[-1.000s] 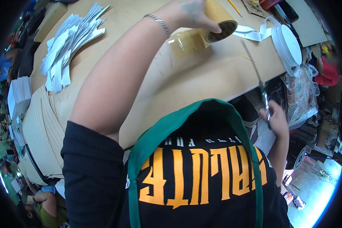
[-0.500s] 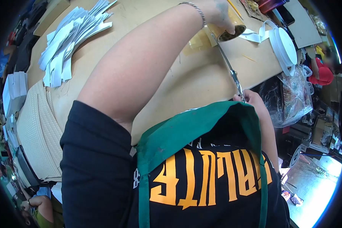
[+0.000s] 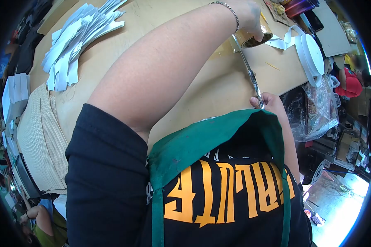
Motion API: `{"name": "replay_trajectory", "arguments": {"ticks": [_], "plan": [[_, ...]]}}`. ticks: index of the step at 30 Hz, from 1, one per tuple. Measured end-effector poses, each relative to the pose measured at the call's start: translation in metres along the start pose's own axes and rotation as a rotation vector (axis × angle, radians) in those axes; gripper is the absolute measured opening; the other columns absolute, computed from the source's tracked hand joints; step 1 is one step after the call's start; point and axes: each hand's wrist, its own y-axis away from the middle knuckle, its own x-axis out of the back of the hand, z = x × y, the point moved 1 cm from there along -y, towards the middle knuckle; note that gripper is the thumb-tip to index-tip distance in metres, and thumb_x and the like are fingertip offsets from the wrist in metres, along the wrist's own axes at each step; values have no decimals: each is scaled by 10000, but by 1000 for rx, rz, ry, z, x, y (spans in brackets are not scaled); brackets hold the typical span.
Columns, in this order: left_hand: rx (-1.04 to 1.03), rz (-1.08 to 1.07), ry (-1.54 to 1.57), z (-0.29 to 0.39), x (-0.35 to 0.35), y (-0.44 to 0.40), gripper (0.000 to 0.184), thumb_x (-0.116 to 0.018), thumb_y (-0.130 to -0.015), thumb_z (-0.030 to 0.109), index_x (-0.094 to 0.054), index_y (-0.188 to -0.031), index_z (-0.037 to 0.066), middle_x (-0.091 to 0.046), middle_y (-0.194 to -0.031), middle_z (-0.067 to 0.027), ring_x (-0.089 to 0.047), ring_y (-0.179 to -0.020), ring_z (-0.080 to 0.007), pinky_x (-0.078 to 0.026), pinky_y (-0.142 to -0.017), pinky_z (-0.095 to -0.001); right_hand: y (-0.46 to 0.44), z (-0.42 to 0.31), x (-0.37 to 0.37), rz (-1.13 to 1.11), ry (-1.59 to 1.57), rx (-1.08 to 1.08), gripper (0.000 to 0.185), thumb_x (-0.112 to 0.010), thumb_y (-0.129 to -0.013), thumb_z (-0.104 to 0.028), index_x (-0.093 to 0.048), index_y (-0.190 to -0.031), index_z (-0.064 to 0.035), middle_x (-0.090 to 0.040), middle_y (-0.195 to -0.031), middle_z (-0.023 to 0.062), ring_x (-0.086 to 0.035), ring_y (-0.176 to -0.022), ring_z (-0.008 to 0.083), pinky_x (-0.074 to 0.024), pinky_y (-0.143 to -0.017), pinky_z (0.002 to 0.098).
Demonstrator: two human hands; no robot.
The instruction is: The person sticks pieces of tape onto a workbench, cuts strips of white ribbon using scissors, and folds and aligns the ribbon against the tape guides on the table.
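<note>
At the top of the head view, my left hand [image 3: 250,18] is closed around a roll of brown-yellow packing tape [image 3: 251,43]. A flat piece of clear tape [image 3: 222,52] shows on the tabletop beside the roll. My right hand [image 3: 272,103], near the table's front edge, grips the handles of long metal scissors [image 3: 251,74]. The blades point away from me, and their tips reach the tape at the roll's left side. Whether the blades are apart is hard to make out. The handles are mostly hidden by my fingers.
White paper strips [image 3: 80,39] lie in a pile at the upper left. Woven cream sheets [image 3: 41,140] are stacked at left. A white ribbon reel [image 3: 311,53] stands at the right edge, above a clear plastic bag [image 3: 317,111]. Another person's arm [image 3: 43,218] shows lower left.
My left hand and the tape roll have shifted slightly right in the view. My right hand has moved slightly upward with the scissors, and its thumb shows more clearly.
</note>
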Motion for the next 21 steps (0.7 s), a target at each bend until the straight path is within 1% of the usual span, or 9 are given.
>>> {"name": "replay_trajectory", "arguments": {"ticks": [5,9,11,14,17,18,21], "plan": [[47,-33,-10,6,1,-3,386,-715,-631,352,-700,-795,2,-665,-823,-184,-650,-757,-275,-512,-674,-346,-3,11,-5,28,-69,34,456,-747,-734,-391,-531,-578,-21,-412,-504,-14,-363,-496,84,-324,-468,274],[22,-43,5,4,2,-8,393,-711,-635,361,-703,-813,10,-665,-834,-185,-648,-763,-282,-510,-682,-348,-1,9,-3,13,-83,20,433,-745,-745,-361,-534,-581,-20,-401,-505,-23,-357,-493,78,-322,-471,266],[38,-61,-30,6,1,-13,401,-709,-635,367,-702,-816,10,-663,-841,-192,-646,-769,-291,-509,-687,-352,0,10,-2,21,-116,30,406,-745,-744,-352,-549,-609,-23,-415,-518,-25,-362,-503,75,-325,-479,261],[-24,89,-95,7,0,-25,404,-711,-634,369,-697,-814,7,-658,-853,-201,-644,-778,-302,-509,-693,-348,4,9,0,9,-116,14,363,-749,-736,-336,-570,-659,-29,-447,-551,-23,-383,-528,69,-333,-496,250],[26,59,8,10,16,-20,414,-721,-619,371,-695,-811,5,-654,-862,-207,-638,-790,-320,-510,-711,-338,10,15,4,-17,-151,-6,340,-759,-715,-323,-582,-697,-33,-474,-584,-15,-410,-559,69,-342,-513,243],[-114,141,48,5,23,-15,379,-711,-646,351,-701,-828,19,-670,-857,-186,-654,-770,-262,-508,-697,-313,12,19,7,-26,-172,-9,337,-763,-706,-320,-585,-708,-34,-481,-594,-12,-420,-570,71,-346,-518,241],[-169,148,447,-4,44,-11,310,-695,-693,340,-701,-794,47,-684,-853,-134,-653,-769,-176,-495,-667,-291,21,35,27,39,42,17,339,-771,-689,-307,-572,-691,-31,-475,-597,-12,-420,-572,80,-347,-523,246]]}}
